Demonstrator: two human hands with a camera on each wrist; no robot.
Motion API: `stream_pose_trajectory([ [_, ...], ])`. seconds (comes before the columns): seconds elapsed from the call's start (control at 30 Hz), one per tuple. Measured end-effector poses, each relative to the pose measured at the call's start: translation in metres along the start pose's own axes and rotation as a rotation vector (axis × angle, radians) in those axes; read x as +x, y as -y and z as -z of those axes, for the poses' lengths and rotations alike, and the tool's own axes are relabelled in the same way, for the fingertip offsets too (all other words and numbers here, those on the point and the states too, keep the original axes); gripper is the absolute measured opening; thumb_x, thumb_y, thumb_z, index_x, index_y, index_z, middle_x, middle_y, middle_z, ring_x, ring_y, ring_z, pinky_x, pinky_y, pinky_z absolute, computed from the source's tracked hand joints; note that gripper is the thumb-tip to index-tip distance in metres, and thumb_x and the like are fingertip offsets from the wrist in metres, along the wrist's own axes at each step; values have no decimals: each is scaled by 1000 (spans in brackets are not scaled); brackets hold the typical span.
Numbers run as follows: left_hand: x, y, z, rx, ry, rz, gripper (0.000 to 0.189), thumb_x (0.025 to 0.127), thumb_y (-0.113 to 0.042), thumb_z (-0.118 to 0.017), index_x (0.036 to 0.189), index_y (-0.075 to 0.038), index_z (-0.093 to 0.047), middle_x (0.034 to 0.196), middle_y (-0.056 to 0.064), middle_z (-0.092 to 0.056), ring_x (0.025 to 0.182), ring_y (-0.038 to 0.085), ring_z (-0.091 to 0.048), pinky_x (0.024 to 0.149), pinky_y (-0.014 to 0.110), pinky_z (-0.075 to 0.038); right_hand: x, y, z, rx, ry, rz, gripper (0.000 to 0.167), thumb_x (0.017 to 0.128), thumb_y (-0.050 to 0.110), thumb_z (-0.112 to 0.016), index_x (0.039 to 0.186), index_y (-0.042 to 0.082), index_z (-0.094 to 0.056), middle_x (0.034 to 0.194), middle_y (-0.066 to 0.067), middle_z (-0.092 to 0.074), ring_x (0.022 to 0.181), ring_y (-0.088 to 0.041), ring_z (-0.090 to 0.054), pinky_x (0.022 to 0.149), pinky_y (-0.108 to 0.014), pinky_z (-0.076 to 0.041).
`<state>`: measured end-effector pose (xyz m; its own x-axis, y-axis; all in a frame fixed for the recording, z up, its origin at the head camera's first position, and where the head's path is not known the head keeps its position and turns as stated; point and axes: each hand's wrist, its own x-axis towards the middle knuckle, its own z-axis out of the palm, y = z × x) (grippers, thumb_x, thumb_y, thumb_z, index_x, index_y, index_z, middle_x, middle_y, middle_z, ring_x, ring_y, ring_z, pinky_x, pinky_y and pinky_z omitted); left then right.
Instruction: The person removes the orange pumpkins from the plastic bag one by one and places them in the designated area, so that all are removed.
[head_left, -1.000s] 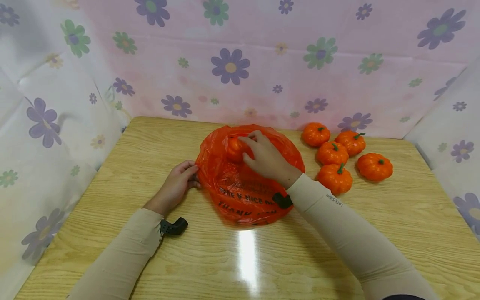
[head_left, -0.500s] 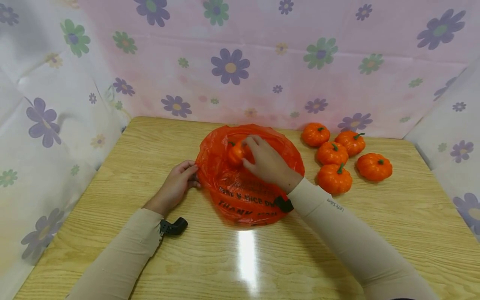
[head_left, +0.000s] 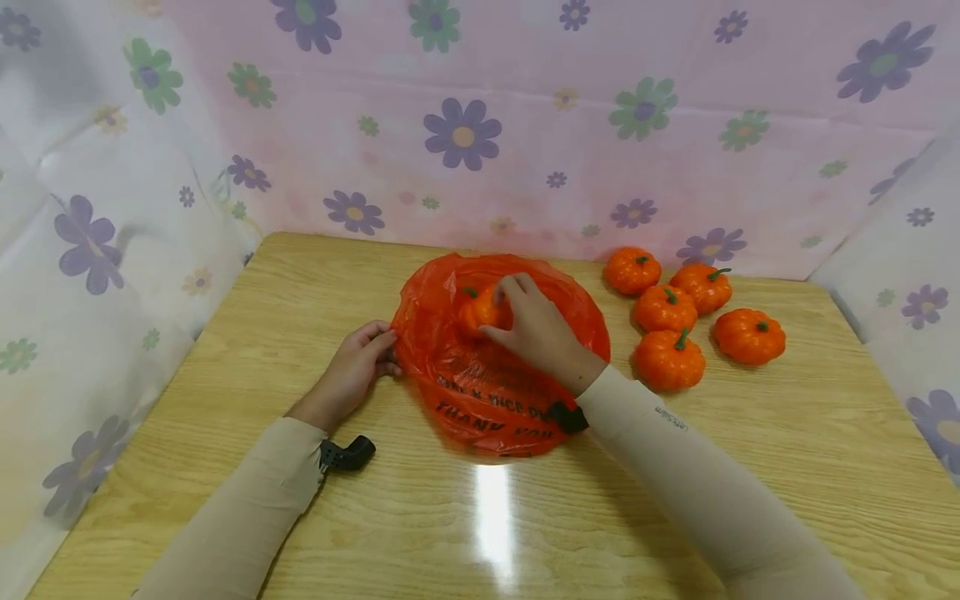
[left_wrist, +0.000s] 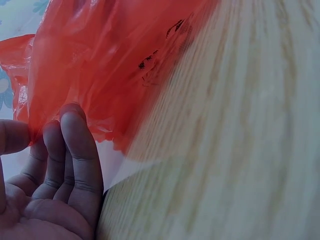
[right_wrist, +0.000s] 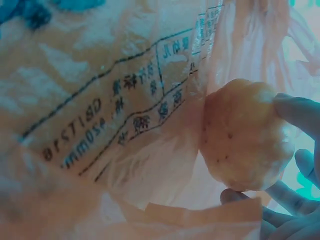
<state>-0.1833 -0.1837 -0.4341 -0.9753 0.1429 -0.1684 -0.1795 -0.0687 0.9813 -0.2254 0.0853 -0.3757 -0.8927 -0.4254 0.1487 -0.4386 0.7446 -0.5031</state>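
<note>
A thin red plastic bag (head_left: 480,417) with black lettering lies mouth-up in the middle of the table. At its left rim, my left hand (head_left: 360,358) pinches the plastic between thumb and fingers; the left wrist view shows this red film (left_wrist: 115,65) at the fingertips. Inside the mouth, my right hand (head_left: 536,325) grips a small orange pumpkin (head_left: 476,312) with a green stem. In the right wrist view, the thumb and fingers are on opposite sides of the pumpkin (right_wrist: 250,135), beside the printed bag wall (right_wrist: 150,110).
Several more orange pumpkins (head_left: 667,358) sit in a group to the right of the bag, on the wooden table (head_left: 300,283). Flowered cloth (head_left: 525,100) hangs behind the table and along both sides. A black device (head_left: 348,452) is strapped at the left wrist.
My right hand and the pumpkin have shifted slightly nearer to me inside the bag, and the pumpkin's green stem has come into sight. My left hand has stayed on the rim.
</note>
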Motion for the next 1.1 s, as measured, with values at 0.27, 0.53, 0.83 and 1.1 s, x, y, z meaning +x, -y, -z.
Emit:
stream_pose_trajectory([
  [0.27,-4,2,4,12,1,-10,15,108,-17,-43,104,-9,-56,89,-4,-61,78,9,-60,71,23,-56,-21,2,7,18,-56,52,44,87,32,-79,109,10,-47,112,-7,-48,84,-23,-52,70,-31,-49],
  [0.53,-1,5,2,10,4,0,16,108,-18,-43,107,-9,-56,89,-5,-61,78,9,-60,71,23,-56,-47,-2,15,45,-110,89,48,87,32,-79,115,9,-47,107,-7,-49,94,-22,-52,78,-34,-49],
  [0.83,3,2,-1,19,10,-11,16,108,-18,-43,108,-7,-55,92,-4,-61,80,10,-60,72,23,-56,-76,-4,26,140,-156,119,55,84,26,-83,123,6,-50,118,-7,-53,108,-20,-56,94,-43,-55],
  [1.1,4,2,1,12,9,-2,14,108,-17,-43,106,-9,-55,92,-5,-61,81,9,-61,73,23,-56,-100,-9,33,153,-205,104,60,81,22,-85,127,4,-52,126,-10,-57,116,-27,-58,95,-46,-53],
])
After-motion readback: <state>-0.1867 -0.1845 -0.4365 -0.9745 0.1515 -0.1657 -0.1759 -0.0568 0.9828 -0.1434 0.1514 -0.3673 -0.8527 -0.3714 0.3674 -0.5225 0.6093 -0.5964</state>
